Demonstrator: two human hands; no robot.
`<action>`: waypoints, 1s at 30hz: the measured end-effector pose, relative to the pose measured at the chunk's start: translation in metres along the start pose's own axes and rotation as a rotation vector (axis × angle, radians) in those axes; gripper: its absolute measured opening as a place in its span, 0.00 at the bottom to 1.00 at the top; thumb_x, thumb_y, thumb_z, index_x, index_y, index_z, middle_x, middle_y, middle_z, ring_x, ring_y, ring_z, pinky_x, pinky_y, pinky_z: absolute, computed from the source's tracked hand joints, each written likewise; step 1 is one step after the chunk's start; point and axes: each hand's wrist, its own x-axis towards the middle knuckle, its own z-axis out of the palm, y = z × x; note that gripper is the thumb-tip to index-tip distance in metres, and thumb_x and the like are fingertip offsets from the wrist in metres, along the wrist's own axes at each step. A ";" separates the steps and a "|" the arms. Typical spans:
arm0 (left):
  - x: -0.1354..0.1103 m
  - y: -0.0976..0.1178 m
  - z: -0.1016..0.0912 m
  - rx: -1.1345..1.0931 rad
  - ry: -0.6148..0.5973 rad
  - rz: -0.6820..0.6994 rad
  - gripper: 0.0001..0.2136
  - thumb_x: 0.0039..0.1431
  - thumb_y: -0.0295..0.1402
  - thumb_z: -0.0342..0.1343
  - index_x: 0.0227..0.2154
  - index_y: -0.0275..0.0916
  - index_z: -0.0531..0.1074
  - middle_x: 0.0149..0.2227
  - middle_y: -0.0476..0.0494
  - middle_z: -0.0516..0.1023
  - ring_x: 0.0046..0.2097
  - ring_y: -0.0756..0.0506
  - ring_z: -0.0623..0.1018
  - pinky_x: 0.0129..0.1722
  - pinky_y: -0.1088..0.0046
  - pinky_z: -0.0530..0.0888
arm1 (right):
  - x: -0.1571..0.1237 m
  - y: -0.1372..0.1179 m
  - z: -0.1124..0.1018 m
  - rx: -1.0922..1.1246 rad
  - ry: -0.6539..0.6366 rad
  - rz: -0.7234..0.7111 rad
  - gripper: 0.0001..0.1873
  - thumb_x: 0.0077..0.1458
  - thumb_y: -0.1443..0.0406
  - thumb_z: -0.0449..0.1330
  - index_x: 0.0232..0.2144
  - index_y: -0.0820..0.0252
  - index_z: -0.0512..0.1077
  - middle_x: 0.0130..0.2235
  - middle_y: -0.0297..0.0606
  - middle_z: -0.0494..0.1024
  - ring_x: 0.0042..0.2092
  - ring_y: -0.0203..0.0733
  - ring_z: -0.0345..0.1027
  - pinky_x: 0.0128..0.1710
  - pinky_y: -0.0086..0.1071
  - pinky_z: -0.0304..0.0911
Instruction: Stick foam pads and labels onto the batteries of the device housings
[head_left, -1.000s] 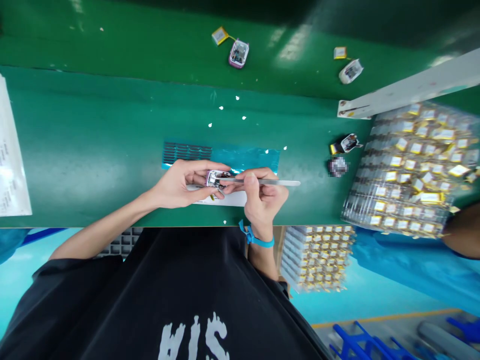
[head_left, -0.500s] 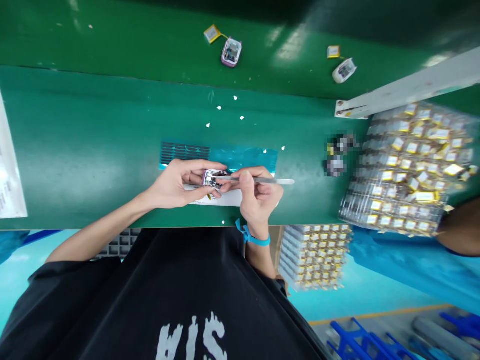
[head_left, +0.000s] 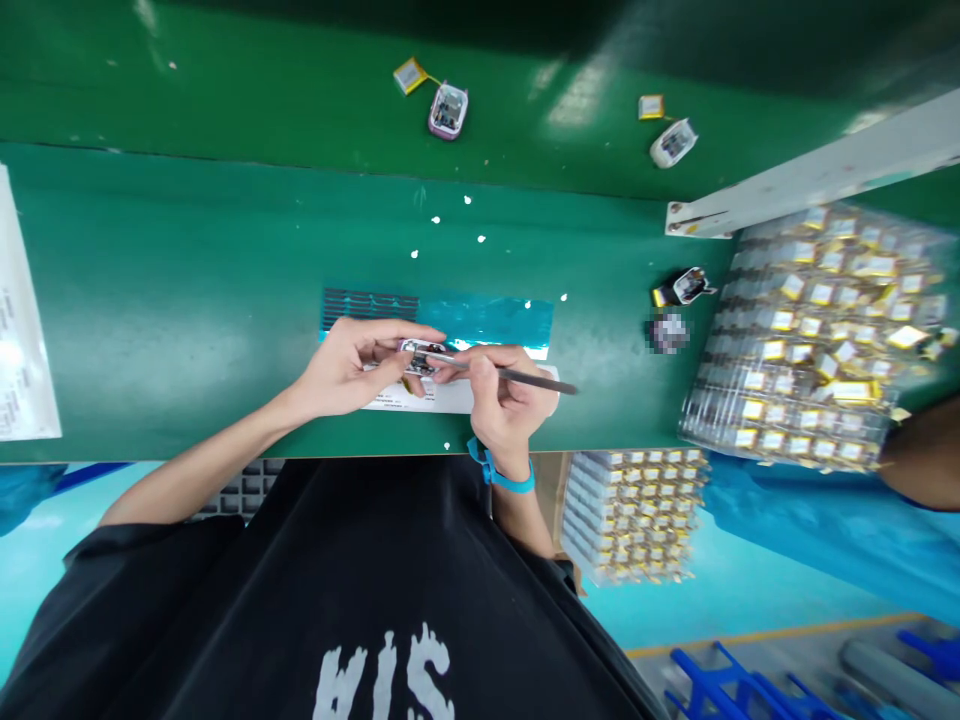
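Observation:
My left hand (head_left: 352, 368) is closed around the edges of a small opened electronic device (head_left: 421, 356), whose circuit board faces up inside a pale case. A bit of yellow hangs below it, between the fingers. In my right hand (head_left: 510, 395) is a pair of metal tweezers (head_left: 536, 379), its tip at the device's board and its rear end pointing right. Whether the tip grips any part is too small to tell. Beneath the hands lie a white printed sheet (head_left: 412, 402) and a blue film strip (head_left: 487, 320) with dark strips at its left end.
Two opened devices (head_left: 448, 110) (head_left: 673, 143) with yellow batteries sit at the back. A dark opened device (head_left: 690, 286) lies to the right. Stacked clear trays of batteries (head_left: 810, 340) stand at the right, below a white bracket (head_left: 810, 170). Another person's blue sleeve (head_left: 787, 510) is at the right edge.
The tweezers have turned, so their rear end sits lower and shows a darker side. My right hand has shifted slightly left and down; the device has moved slightly left.

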 end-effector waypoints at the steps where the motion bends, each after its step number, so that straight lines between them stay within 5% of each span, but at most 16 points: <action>1: 0.001 0.002 -0.004 0.076 0.011 0.023 0.13 0.66 0.31 0.58 0.50 0.34 0.80 0.34 0.42 0.86 0.29 0.47 0.85 0.33 0.73 0.82 | 0.003 -0.001 -0.004 -0.014 0.000 -0.037 0.10 0.70 0.60 0.59 0.39 0.54 0.78 0.31 0.32 0.85 0.32 0.41 0.83 0.34 0.35 0.80; 4: 0.003 0.011 -0.020 0.408 0.085 0.103 0.13 0.66 0.30 0.57 0.50 0.37 0.80 0.31 0.46 0.85 0.27 0.49 0.81 0.31 0.74 0.77 | 0.021 -0.003 -0.016 -0.090 -0.073 -0.091 0.09 0.70 0.63 0.59 0.42 0.53 0.80 0.35 0.32 0.86 0.35 0.40 0.84 0.36 0.34 0.79; 9: 0.005 0.012 -0.034 0.758 0.072 0.152 0.11 0.69 0.33 0.54 0.44 0.40 0.81 0.42 0.44 0.87 0.34 0.46 0.83 0.31 0.72 0.72 | 0.056 0.011 -0.019 -0.300 -0.372 -0.266 0.10 0.69 0.66 0.60 0.45 0.56 0.83 0.44 0.35 0.87 0.41 0.42 0.83 0.44 0.38 0.78; 16: 0.009 -0.002 -0.032 0.841 -0.039 0.171 0.13 0.72 0.33 0.49 0.48 0.38 0.78 0.51 0.41 0.85 0.43 0.42 0.84 0.42 0.67 0.76 | 0.066 0.035 -0.011 -0.304 -0.479 -0.205 0.11 0.70 0.62 0.61 0.49 0.49 0.82 0.48 0.30 0.87 0.45 0.41 0.81 0.49 0.41 0.77; 24: 0.009 -0.004 -0.033 0.886 -0.065 0.162 0.13 0.73 0.32 0.46 0.50 0.39 0.75 0.55 0.39 0.82 0.47 0.40 0.84 0.44 0.65 0.77 | 0.069 0.035 -0.013 -0.235 -0.489 -0.172 0.11 0.68 0.64 0.62 0.48 0.47 0.82 0.49 0.31 0.86 0.46 0.41 0.81 0.48 0.40 0.77; 30: 0.011 -0.007 -0.030 0.965 -0.095 0.137 0.14 0.72 0.30 0.44 0.51 0.37 0.74 0.50 0.36 0.83 0.45 0.39 0.84 0.41 0.64 0.78 | 0.077 0.038 -0.012 -0.359 -0.553 -0.326 0.13 0.71 0.63 0.58 0.49 0.49 0.82 0.47 0.32 0.87 0.44 0.42 0.82 0.44 0.38 0.78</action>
